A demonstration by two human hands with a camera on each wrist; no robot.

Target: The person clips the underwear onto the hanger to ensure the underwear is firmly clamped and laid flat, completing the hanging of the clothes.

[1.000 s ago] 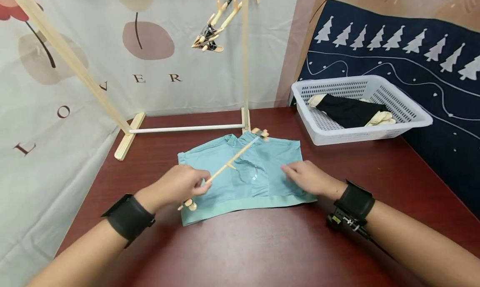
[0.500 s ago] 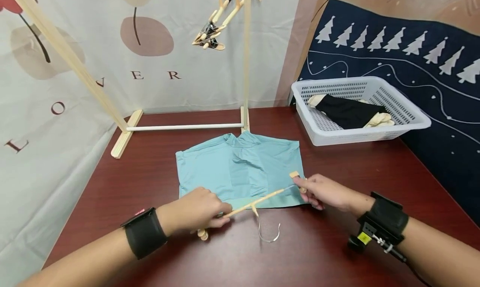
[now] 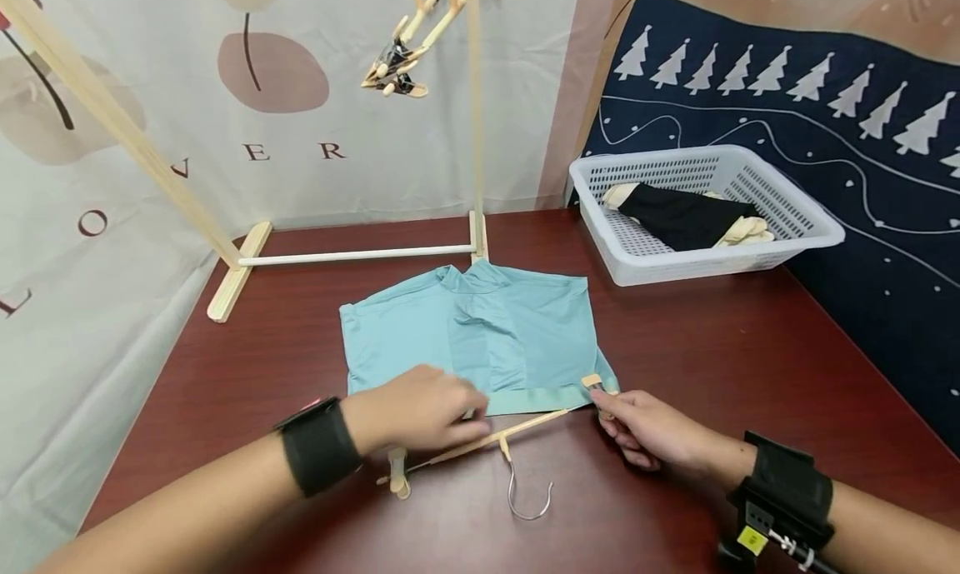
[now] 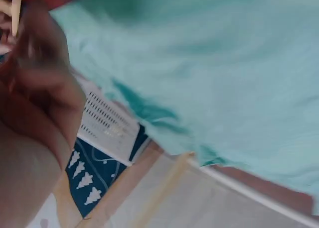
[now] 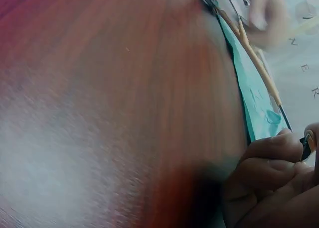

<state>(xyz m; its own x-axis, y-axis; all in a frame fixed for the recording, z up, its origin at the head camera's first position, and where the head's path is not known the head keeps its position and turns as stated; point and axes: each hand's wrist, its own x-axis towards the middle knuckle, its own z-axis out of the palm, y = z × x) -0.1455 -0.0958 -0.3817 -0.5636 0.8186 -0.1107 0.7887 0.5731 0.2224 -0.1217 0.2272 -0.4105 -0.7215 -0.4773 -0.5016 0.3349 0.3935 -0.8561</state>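
Observation:
Light blue shorts lie flat on the dark red table, their waistband toward me. Along that edge lies a wooden clip hanger, its metal hook pointing toward me. My right hand pinches the hanger's right clip at the waistband's right corner. My left hand, blurred in its wrist view, is off the hanger bar, over the waistband's left part, fingers loosely bent and nothing held. The left clip sits just in front of this hand.
A wooden rack with a white crossbar stands at the back left. Several hangers with clips hang above. At the back right, a white basket holds a black and cream garment.
The left hand carried the hanger from over the shorts to their waistband edge, hook swinging toward me, then let go. The right hand took hold of the right clip.

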